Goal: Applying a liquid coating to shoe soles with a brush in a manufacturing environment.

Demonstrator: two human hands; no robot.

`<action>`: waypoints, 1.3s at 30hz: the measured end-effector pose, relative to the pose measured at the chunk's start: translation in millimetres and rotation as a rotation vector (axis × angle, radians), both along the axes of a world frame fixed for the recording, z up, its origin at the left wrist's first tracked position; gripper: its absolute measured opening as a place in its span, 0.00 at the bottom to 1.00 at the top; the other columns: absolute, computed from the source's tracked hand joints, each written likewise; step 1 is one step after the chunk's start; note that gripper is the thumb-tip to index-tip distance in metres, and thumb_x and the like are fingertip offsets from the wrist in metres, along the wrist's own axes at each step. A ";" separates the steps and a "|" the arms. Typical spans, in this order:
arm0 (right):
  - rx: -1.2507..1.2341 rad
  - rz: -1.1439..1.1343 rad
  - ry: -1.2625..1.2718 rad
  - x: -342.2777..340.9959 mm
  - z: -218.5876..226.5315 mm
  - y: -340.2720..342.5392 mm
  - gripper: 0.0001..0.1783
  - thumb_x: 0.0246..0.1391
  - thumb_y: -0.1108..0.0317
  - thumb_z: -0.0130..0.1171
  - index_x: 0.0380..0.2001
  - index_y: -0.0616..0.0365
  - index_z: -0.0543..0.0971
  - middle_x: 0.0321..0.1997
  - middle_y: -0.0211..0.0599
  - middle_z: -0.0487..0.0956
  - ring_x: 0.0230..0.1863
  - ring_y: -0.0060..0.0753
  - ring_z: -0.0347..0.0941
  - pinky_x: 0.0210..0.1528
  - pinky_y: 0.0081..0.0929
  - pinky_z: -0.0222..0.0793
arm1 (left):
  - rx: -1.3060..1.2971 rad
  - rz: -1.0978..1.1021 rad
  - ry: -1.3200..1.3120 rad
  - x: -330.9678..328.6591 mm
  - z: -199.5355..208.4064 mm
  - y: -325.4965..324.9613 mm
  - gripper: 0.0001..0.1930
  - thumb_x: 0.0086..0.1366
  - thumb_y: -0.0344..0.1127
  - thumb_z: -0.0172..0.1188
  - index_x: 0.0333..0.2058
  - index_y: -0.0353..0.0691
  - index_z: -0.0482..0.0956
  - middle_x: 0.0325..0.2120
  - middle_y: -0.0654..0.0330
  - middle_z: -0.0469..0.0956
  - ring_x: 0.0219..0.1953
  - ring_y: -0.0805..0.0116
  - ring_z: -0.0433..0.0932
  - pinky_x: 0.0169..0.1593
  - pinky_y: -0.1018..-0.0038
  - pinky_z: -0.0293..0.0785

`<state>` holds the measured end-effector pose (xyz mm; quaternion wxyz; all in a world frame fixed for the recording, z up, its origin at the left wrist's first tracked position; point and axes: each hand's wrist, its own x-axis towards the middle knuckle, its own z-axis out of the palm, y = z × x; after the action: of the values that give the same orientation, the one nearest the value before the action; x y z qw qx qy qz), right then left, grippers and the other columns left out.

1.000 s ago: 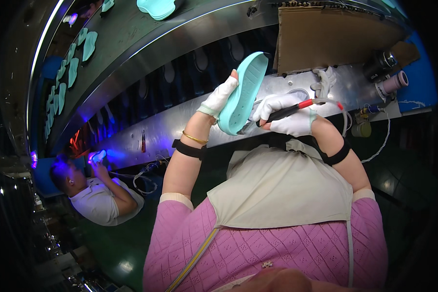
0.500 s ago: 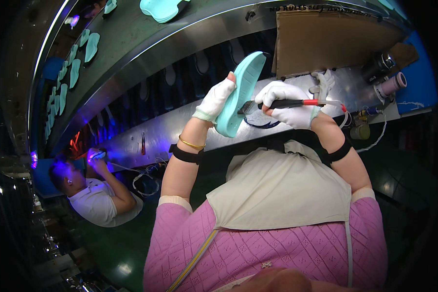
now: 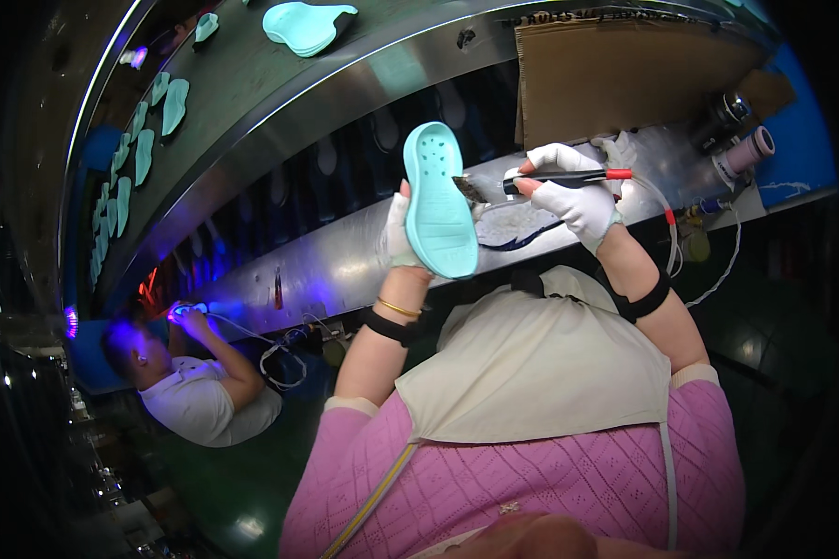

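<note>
A turquoise shoe sole [image 3: 441, 207] stands tilted upright in my left hand [image 3: 399, 233], its face with small holes and ridges turned toward me. My left hand, in a white fingerless glove, grips its left edge; most of its fingers are hidden behind the sole. To the right, my right hand [image 3: 569, 196], gloved the same way, pinches a brush [image 3: 561, 177] with a black handle, a red band and a thin hose at the back. Its dark bristles reach the sole's right edge; whether they touch cannot be made out.
Below my hands runs a metal bench [image 3: 345, 261]. Beyond it a belt [image 3: 373, 28] carries several turquoise soles [image 3: 305, 28]. A cardboard sheet [image 3: 625, 79], a pink tumbler [image 3: 746, 154] and a dark bottle [image 3: 722, 121] stand at right. A co-worker [image 3: 205, 391] sits at left.
My left hand has turned the sole so its face shows, and has lowered it slightly. My right hand has drawn back to the right with the brush. The belt's soles have shifted slightly.
</note>
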<state>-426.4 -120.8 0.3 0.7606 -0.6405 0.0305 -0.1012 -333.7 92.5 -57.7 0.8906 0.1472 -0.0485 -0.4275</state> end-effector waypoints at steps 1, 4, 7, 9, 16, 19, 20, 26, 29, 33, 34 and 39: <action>0.032 0.010 -0.032 3.7 -8.9 -1.6 0.08 0.47 0.75 0.62 0.32 0.60 0.74 0.32 0.31 0.78 0.36 0.20 0.74 0.40 0.19 0.70 | 0.022 0.026 -0.021 -9.8 -2.0 -6.4 0.31 0.61 0.57 0.44 0.52 0.36 0.68 0.44 0.46 0.74 0.46 0.53 0.74 0.54 0.58 0.69; 0.053 -0.130 -0.182 17.4 -20.5 -6.7 0.08 0.48 0.75 0.61 0.33 0.60 0.74 0.32 0.31 0.78 0.36 0.19 0.74 0.40 0.19 0.70 | 0.120 0.040 -0.060 -37.7 14.7 -38.8 0.29 0.57 0.48 0.53 0.53 0.35 0.66 0.48 0.47 0.71 0.48 0.53 0.73 0.54 0.60 0.69; 0.036 -0.156 -0.266 24.2 -19.4 2.4 0.07 0.49 0.78 0.59 0.33 0.60 0.74 0.33 0.31 0.77 0.36 0.18 0.73 0.40 0.17 0.69 | 0.168 0.098 -0.114 -42.4 8.3 -52.9 0.31 0.59 0.54 0.51 0.53 0.37 0.65 0.49 0.50 0.70 0.49 0.56 0.72 0.53 0.61 0.69; 0.093 -0.071 -0.338 27.6 -25.8 12.6 0.08 0.50 0.80 0.57 0.34 0.59 0.73 0.34 0.29 0.77 0.36 0.18 0.73 0.40 0.16 0.69 | -0.024 -0.067 -0.184 -35.4 -4.3 -51.6 0.33 0.61 0.62 0.44 0.54 0.40 0.63 0.49 0.52 0.70 0.51 0.56 0.70 0.56 0.60 0.67; -0.082 -0.041 -0.206 3.8 -12.0 12.3 0.07 0.46 0.76 0.61 0.31 0.59 0.76 0.29 0.29 0.77 0.34 0.17 0.72 0.38 0.17 0.69 | 0.149 0.132 -0.115 -34.3 0.1 -52.2 0.34 0.61 0.66 0.40 0.53 0.42 0.64 0.47 0.54 0.70 0.48 0.59 0.72 0.51 0.63 0.71; -0.254 -0.060 -0.345 5.1 -11.6 20.0 0.08 0.43 0.77 0.62 0.29 0.58 0.76 0.29 0.33 0.77 0.33 0.25 0.74 0.38 0.20 0.70 | 0.145 0.219 -0.148 -23.7 -8.1 -51.7 0.33 0.62 0.64 0.39 0.55 0.42 0.62 0.48 0.52 0.70 0.48 0.57 0.71 0.53 0.62 0.68; -0.453 -0.071 -0.488 3.4 -11.2 20.7 0.08 0.42 0.77 0.62 0.28 0.58 0.76 0.29 0.34 0.77 0.33 0.27 0.75 0.39 0.21 0.70 | 0.163 0.271 -0.131 -21.7 -10.1 -52.5 0.33 0.63 0.63 0.39 0.55 0.42 0.61 0.49 0.51 0.70 0.49 0.56 0.71 0.54 0.61 0.67; -0.362 0.125 -0.274 -10.1 -18.9 17.9 0.06 0.44 0.77 0.62 0.27 0.60 0.75 0.32 0.36 0.77 0.35 0.27 0.75 0.40 0.22 0.70 | 0.071 0.295 -0.095 -18.4 -5.2 -44.2 0.34 0.63 0.63 0.37 0.57 0.42 0.60 0.51 0.48 0.69 0.53 0.50 0.68 0.57 0.57 0.64; -0.327 0.082 -0.293 -10.7 -28.1 26.8 0.07 0.43 0.77 0.62 0.29 0.59 0.76 0.31 0.35 0.77 0.34 0.28 0.75 0.40 0.22 0.69 | 0.113 0.309 -0.121 -12.9 -4.1 -40.2 0.34 0.63 0.63 0.37 0.56 0.41 0.62 0.50 0.49 0.69 0.52 0.49 0.68 0.57 0.56 0.63; -0.184 0.179 -0.235 -11.1 -29.1 27.3 0.06 0.45 0.77 0.62 0.29 0.59 0.77 0.31 0.30 0.78 0.33 0.21 0.74 0.37 0.19 0.69 | 0.060 0.278 -0.063 -7.2 1.0 -37.2 0.36 0.61 0.66 0.38 0.54 0.41 0.64 0.48 0.50 0.71 0.50 0.50 0.70 0.58 0.55 0.62; 0.028 0.229 -0.087 -10.8 -30.3 25.7 0.06 0.46 0.77 0.62 0.29 0.59 0.77 0.32 0.29 0.78 0.34 0.17 0.73 0.37 0.18 0.69 | 0.011 0.268 -0.022 -7.3 2.6 -38.6 0.36 0.60 0.66 0.39 0.54 0.41 0.64 0.47 0.50 0.71 0.50 0.50 0.70 0.59 0.55 0.61; -0.048 0.018 -0.243 -0.8 -19.2 13.1 0.05 0.48 0.78 0.61 0.30 0.61 0.76 0.33 0.32 0.78 0.35 0.18 0.73 0.41 0.18 0.69 | -0.046 0.275 -0.065 -29.5 29.0 -45.2 0.42 0.58 0.67 0.42 0.62 0.43 0.53 0.58 0.48 0.59 0.61 0.47 0.56 0.62 0.51 0.54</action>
<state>-427.2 -107.7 -18.9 0.7442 -0.6416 -0.0699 -0.1720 -363.2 47.3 -28.7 0.9419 0.1455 -0.0665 -0.2954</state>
